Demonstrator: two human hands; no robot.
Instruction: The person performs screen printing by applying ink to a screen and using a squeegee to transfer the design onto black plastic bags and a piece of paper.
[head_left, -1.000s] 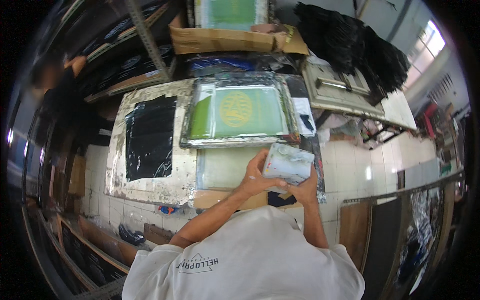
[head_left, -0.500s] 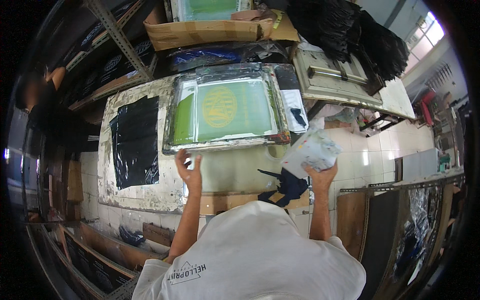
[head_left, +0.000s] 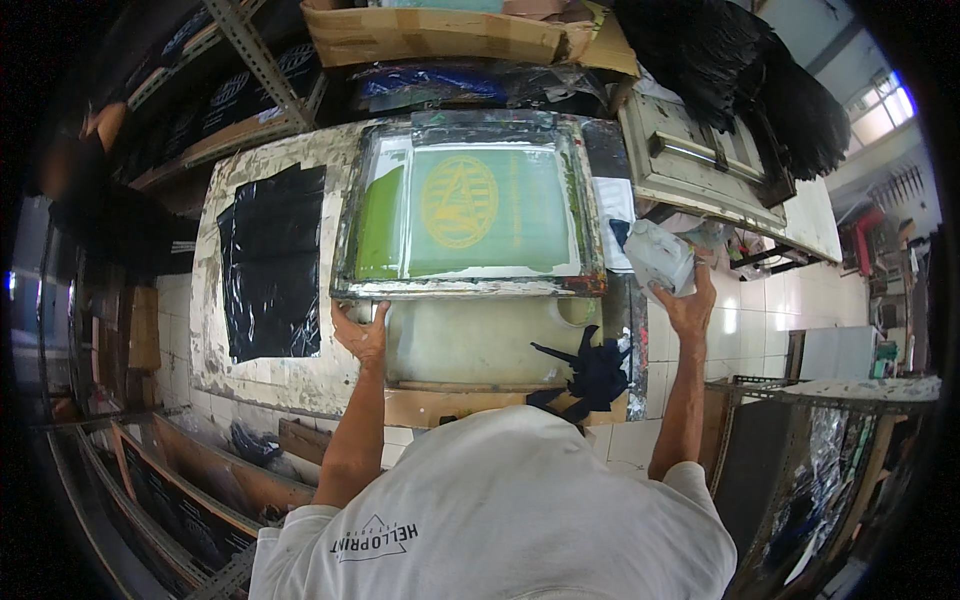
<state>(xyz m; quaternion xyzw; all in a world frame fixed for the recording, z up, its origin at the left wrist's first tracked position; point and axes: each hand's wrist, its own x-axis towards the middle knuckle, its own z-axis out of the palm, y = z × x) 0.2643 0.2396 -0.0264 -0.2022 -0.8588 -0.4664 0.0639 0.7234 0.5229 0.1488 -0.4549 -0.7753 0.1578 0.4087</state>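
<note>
A screen printing frame with green mesh and a yellow round emblem lies on the worktable. My left hand grips its near edge by the left corner, thumb and fingers apart along the rim. In my right hand is a translucent white plastic jug, held tilted just right of the frame. Black plastic bags lie flat left of the frame. A dark crumpled cloth rests on the near right part of the table. Beside the frame's right edge lies a white sheet.
A cardboard box stands behind the frame. A stack of black bags sits at the far right, above a whitish side table. Metal shelving rises at the far left, where another person is. Racks flank me below.
My left hand has moved up and left onto the frame's near edge. My right hand has carried the jug farther away and to the right, turning it.
</note>
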